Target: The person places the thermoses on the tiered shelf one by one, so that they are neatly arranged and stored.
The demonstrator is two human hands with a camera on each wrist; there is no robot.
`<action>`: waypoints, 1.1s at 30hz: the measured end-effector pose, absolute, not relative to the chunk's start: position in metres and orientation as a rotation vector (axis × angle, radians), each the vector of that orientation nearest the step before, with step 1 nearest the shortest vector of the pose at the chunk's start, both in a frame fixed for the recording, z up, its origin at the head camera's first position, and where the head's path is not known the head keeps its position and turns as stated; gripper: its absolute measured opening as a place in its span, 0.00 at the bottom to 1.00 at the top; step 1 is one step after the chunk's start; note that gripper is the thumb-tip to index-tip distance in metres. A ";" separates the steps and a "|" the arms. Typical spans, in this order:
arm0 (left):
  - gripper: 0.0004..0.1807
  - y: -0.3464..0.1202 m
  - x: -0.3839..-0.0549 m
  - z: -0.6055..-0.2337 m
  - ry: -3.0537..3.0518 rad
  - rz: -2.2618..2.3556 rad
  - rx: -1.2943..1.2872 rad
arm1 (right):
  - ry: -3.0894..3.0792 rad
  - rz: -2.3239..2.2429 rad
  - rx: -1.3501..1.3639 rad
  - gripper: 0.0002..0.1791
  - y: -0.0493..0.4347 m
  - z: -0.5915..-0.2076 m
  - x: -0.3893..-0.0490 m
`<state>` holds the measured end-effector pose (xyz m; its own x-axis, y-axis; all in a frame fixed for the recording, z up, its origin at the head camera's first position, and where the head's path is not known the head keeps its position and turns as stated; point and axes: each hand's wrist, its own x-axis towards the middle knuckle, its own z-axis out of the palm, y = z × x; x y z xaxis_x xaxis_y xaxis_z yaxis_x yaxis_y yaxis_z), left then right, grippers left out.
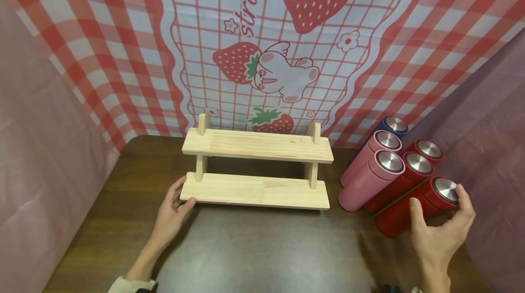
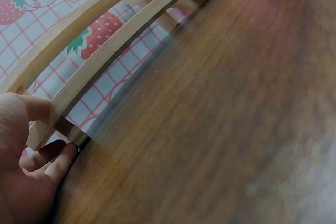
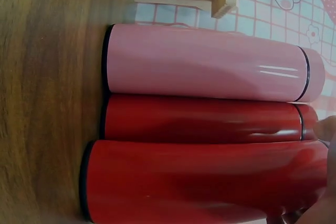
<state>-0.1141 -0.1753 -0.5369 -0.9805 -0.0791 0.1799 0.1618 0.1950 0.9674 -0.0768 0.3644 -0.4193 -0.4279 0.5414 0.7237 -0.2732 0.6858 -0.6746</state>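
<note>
A two-tier shelf (image 1: 254, 190) of pale wood stands on the table. My left hand (image 1: 170, 215) grips the left end of its lower board, thumb at the front edge and fingers behind and below, as the left wrist view shows. My right hand (image 1: 440, 238) holds the nearest red thermos (image 1: 404, 213) around its upper end, thumb on the left side and fingers on the right by the steel-topped lid. The thermos is upright; its black base rim meets the table in the right wrist view. Another red thermos (image 3: 205, 119) and a pink thermos (image 3: 205, 64) stand close beside it.
Behind these are a second pink thermos (image 1: 371, 156), a third red thermos (image 1: 428, 149) and a blue thermos (image 1: 393, 124). A strawberry-print checked cloth (image 1: 262, 74) hangs behind the brown table (image 1: 254, 247). Pink curtains (image 1: 488, 138) hang at both sides.
</note>
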 end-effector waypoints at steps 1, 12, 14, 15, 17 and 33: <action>0.39 -0.174 -0.113 -0.534 -2.288 -1.869 -0.065 | -1.791 0.933 -0.212 0.43 0.366 -0.421 -0.078; 0.39 -0.174 -0.114 -0.535 -2.317 -1.881 -0.013 | -1.696 1.095 -0.274 0.41 0.378 -0.429 -0.080; 0.38 -0.172 -0.113 -0.530 -2.313 -1.893 0.003 | -1.673 1.107 -0.266 0.40 0.376 -0.427 -0.080; 0.38 -0.172 -0.113 -0.530 -2.312 -1.894 0.004 | -1.662 1.110 -0.262 0.40 0.375 -0.426 -0.080; 0.38 -0.172 -0.113 -0.531 -2.299 -1.907 0.004 | -1.646 1.112 -0.252 0.40 0.372 -0.425 -0.079; 0.38 -0.172 -0.112 -0.532 -2.265 -1.922 0.005 | -1.444 1.214 -0.069 0.39 0.368 -0.418 -0.067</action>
<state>-0.1120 -0.1725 -0.5322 -0.9854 -0.1124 0.1275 0.1075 0.1691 0.9797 -0.0672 0.3682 -0.4176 -0.3104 0.6478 0.6957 -0.5742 0.4555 -0.6803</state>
